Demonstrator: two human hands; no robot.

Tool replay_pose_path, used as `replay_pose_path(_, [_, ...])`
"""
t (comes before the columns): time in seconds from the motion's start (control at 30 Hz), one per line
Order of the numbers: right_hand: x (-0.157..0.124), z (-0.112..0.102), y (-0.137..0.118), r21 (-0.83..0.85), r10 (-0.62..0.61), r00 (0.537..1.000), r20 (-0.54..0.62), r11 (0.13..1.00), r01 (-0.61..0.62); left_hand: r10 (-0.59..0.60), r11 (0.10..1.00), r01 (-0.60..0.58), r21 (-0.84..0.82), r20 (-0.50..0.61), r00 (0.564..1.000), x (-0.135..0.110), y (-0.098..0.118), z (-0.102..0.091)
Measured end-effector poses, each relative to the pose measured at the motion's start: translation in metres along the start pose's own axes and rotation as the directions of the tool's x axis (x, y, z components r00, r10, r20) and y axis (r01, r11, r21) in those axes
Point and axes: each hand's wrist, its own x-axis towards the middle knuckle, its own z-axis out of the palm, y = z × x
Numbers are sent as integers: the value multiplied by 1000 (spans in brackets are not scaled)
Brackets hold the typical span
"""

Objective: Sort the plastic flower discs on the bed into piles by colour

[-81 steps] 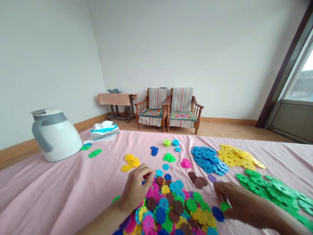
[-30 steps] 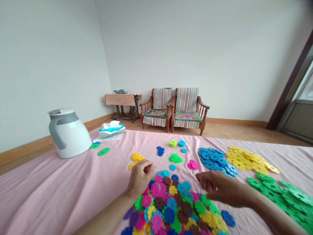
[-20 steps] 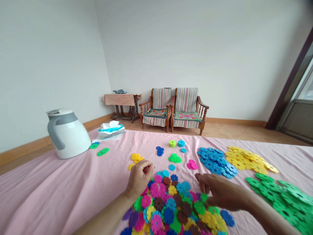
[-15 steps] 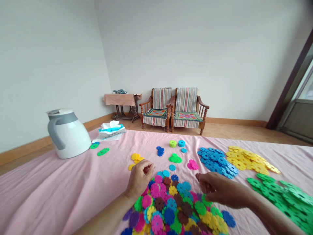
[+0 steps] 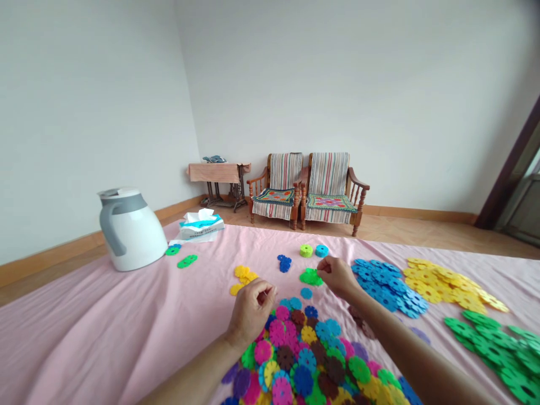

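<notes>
A heap of mixed-colour snowflake discs [image 5: 312,360] lies on the pink cloth in front of me. My left hand [image 5: 253,312] rests at the heap's far left edge. Its fingers are curled into a pinch, and what they hold is hidden. My right hand [image 5: 337,277] reaches out past the heap. Its fingertips are pinched together on a green disc at the edge of a small green pile [image 5: 309,277]. My right forearm crosses over a few brown discs [image 5: 358,318].
Sorted piles lie to the right: blue [image 5: 388,281], yellow [image 5: 447,281] and green [image 5: 498,343]. Small yellow [image 5: 242,275] and dark blue [image 5: 284,262] groups lie further back. A white kettle [image 5: 130,228] and a tissue pack [image 5: 202,224] stand at the left. Two wooden chairs [image 5: 310,191] stand by the wall.
My right hand left the near right side of the mixed heap and moved forward and left to the small green pile. My left hand stayed put, still pinched. The view shifted slightly.
</notes>
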Motion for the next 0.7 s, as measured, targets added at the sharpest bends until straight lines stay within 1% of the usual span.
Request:
replay_pose_path(0.07, [4,4,-1,6,20,1000,-7,1000,-20,4,1000,-4,1,-5,1000,0,0,0])
replay_pose_path(0.17, [3,4,2,24,26,999,-35,999,-25,5,1000,-5,-6,-8,1000,0,0,0])
replay_pose_path(0.27, [-9,-4,6,54,0,998,-60,999,3,5,1000,-5,-4,-3,1000,0,-1,0])
replay_pose_path(0.33, [-23,-11,10,82,-40,998,-42,996,43,4,1000,-4,-3,7,1000,0,-2,1])
replay_pose_path(0.43, [-47,-26,15,129,-115,992,61,986,106,-1,1000,1,-3,16,1000,1,-2,1])
replay_pose_path(0.57, [-77,-48,24,160,-173,952,252,978,135,2,1000,-2,1,18,1000,1,-2,1])
replay_pose_path(0.63, [-89,-60,28,125,-211,921,328,976,179,6,1000,-6,0,22,1000,2,-2,1])
replay_pose_path(0.7, [-98,-70,31,38,-228,890,396,972,232,8,1000,-8,-1,24,1000,2,-3,1])
